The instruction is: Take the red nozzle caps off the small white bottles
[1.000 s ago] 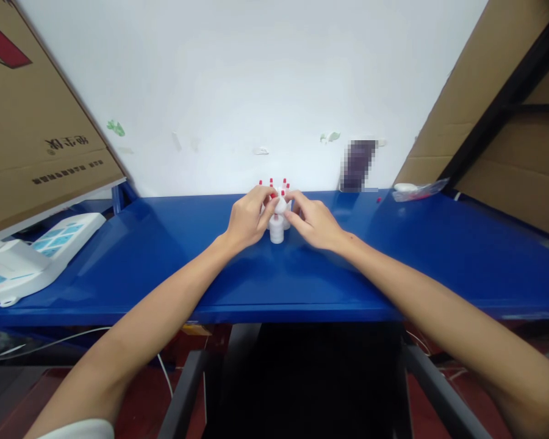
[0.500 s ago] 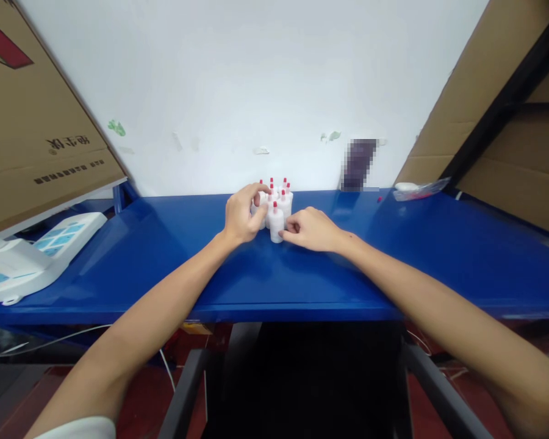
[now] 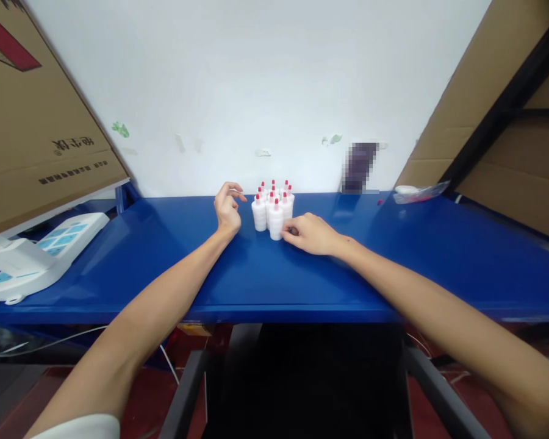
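Several small white bottles with red caps point(image 3: 272, 210) stand upright in a tight cluster on the blue table point(image 3: 274, 274), near the white wall. My left hand point(image 3: 227, 209) hovers just left of the cluster, fingers loosely curled and apart, holding nothing. My right hand point(image 3: 310, 233) rests on the table at the right of the cluster. Its fingertips touch the base of the nearest bottle point(image 3: 276, 221), and its fingers are curled in.
A white device with blue keys point(image 3: 32, 253) lies at the table's left end below a leaning cardboard box point(image 3: 36, 116). A clear bag with white parts point(image 3: 416, 191) sits at the back right beside a brown cardboard panel point(image 3: 485, 79) and a dark shelf frame.
My left hand has let go of the bottles and drawn back to the left, opening. My right hand has sunk from the bottle tops to the table beside the front bottle.
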`<action>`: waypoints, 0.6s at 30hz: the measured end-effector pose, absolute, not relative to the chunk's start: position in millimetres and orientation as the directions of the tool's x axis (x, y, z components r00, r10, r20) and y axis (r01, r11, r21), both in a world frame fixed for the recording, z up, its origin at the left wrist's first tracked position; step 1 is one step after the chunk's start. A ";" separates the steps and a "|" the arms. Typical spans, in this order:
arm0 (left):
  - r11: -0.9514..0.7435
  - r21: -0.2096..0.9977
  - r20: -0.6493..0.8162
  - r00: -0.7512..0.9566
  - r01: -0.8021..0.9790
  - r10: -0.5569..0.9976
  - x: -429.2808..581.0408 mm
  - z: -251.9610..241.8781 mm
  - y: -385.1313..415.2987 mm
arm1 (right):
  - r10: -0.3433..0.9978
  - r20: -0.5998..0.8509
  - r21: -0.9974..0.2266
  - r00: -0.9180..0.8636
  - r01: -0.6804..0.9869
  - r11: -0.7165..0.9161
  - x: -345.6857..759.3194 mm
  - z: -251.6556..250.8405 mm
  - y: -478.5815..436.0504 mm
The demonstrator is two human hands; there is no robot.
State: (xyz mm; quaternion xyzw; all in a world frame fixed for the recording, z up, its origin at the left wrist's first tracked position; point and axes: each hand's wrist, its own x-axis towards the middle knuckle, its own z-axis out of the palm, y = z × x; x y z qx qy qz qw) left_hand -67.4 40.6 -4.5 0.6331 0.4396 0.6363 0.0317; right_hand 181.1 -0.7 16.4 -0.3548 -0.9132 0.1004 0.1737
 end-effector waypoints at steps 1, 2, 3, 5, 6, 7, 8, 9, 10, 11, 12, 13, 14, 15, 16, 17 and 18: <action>-0.621 0.622 0.772 -0.242 0.477 0.588 -65.0 -3.7 38.4 | 0.689 0.249 -0.309 -0.681 0.618 0.723 181.1 16.0 -0.5; -0.632 0.642 0.763 -0.283 0.435 0.581 -62.0 -2.6 35.9 | 0.696 0.254 -0.311 -0.672 0.625 0.716 181.1 15.6 -0.1; -0.636 0.651 0.757 -0.303 0.414 0.578 -58.7 -1.5 33.3 | 0.702 0.258 -0.311 -0.663 0.631 0.711 181.3 15.2 0.3; -0.623 0.658 0.750 -0.296 0.424 0.591 -51.9 -0.2 29.2 | 0.708 0.260 -0.305 -0.657 0.640 0.706 181.8 14.5 1.4; -0.612 0.657 0.748 -0.285 0.439 0.599 -48.8 -0.2 28.0 | 0.708 0.259 -0.301 -0.657 0.641 0.706 181.9 14.1 2.0; -0.597 0.662 0.741 -0.276 0.454 0.612 -46.2 -0.6 27.4 | 0.708 0.259 -0.296 -0.658 0.643 0.706 182.0 13.8 2.5; -0.580 0.669 0.731 -0.267 0.466 0.628 -44.3 -1.3 27.5 | 0.710 0.262 -0.291 -0.654 0.647 0.704 181.9 13.4 3.0; -0.563 0.676 0.720 -0.261 0.475 0.643 -43.2 -1.9 28.2 | 0.715 0.267 -0.291 -0.646 0.653 0.699 181.6 13.2 3.2; -0.548 0.685 0.708 -0.262 0.480 0.655 -43.0 -2.3 29.2 | 0.725 0.276 -0.297 -0.631 0.661 0.689 181.0 13.0 3.2; -0.536 0.694 0.698 -0.269 0.481 0.663 -43.7 -2.1 30.3 | 0.739 0.288 -0.310 -0.609 0.671 0.674 180.4 13.1 2.8; -0.529 0.702 0.693 -0.286 0.477 0.662 -45.0 -1.3 31.2 | 0.755 0.304 -0.334 -0.581 0.677 0.656 179.6 13.5 2.1; -0.528 0.707 0.694 -0.315 0.471 0.648 -46.7 0.0 31.6 | 0.770 0.325 -0.366 -0.549 0.678 0.638 179.0 14.2 1.2; -0.533 0.704 0.702 -0.341 0.470 0.625 -48.4 1.9 31.3 | 0.783 0.352 -0.405 -0.513 0.671 0.621 178.5 15.2 0.0; -0.548 0.688 0.721 -0.367 0.476 0.588 -49.6 4.0 29.9 | 0.790 0.388 -0.447 -0.474 0.653 0.611 178.2 16.4 -1.2; -0.568 0.650 0.758 -0.375 0.505 0.534 -50.1 6.0 27.6 | 0.788 0.429 -0.485 -0.442 0.623 0.613 178.3 17.8 -2.3; -0.593 0.589 0.805 -0.331 0.548 0.493 -49.5 7.8 24.3 | 0.776 0.473 -0.513 -0.417 0.586 0.627 178.7 19.2 -3.1; -0.622 0.515 0.849 -0.250 0.590 0.465 -47.8 9.2 20.3 | 0.760 0.515 -0.530 -0.396 0.550 0.645 179.3 20.4 -3.6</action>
